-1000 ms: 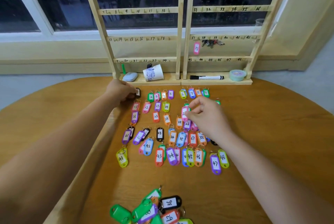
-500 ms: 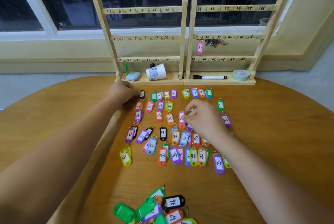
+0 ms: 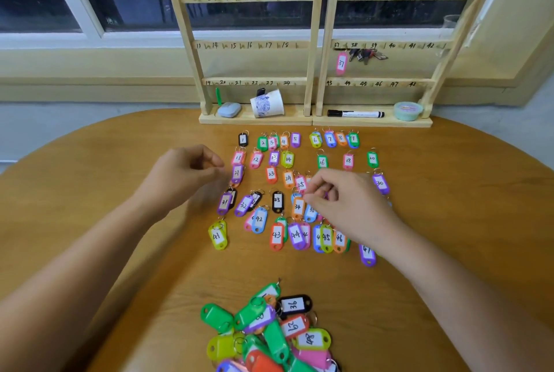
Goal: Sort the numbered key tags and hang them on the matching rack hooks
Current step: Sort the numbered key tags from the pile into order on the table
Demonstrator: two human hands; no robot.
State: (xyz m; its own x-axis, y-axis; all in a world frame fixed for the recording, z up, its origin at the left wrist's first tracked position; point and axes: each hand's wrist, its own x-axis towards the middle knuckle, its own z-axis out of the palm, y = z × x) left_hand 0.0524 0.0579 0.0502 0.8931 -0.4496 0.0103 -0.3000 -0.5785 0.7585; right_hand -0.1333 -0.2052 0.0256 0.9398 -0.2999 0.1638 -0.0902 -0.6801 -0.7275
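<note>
The head view cuts the wooden rack [image 3: 311, 41] off at its top. Only three numbered rails show on each of its two panels, and the hooks are too small to make out. A loose pile of tags [image 3: 269, 329] at the near edge of the table [image 3: 449, 191] runs out of the bottom of the frame. Most of these overlap or lie face down, and only the black tag 36 [image 3: 293, 304] reads plainly. The right hand [image 3: 350, 206] covers the sorted key tags [image 3: 277, 200] lying to the right of 25 and 34, and its wrist hides part of the purple tag 47 [image 3: 368, 254]. The left hand [image 3: 186, 173] is blurred.

The left hand sits just beside the purple tag 21 [image 3: 236, 173], at the left end of the rows. Its fingers are curled, thumb near forefinger, and it cannot be told whether they pinch anything. The right hand lies in the middle of the rows, fingers curled down just right of the pink tag 25 [image 3: 300, 183]. It cannot be told whether it grips one. The hands are well apart, with 23 and 24 between them.

One tag hangs on the rack, the pink tag 37 [image 3: 341, 63], with one bunch of keys [image 3: 364, 55] just beside it. The far row on the table holds nine tags, 1 to 9. The next row shows seven: 11, 12, 13, 14, 16, 18 and 20. The rack's base carries one paper cup [image 3: 266, 103] on its side, one black marker [image 3: 355, 114] and one round green tub [image 3: 407, 110].
</note>
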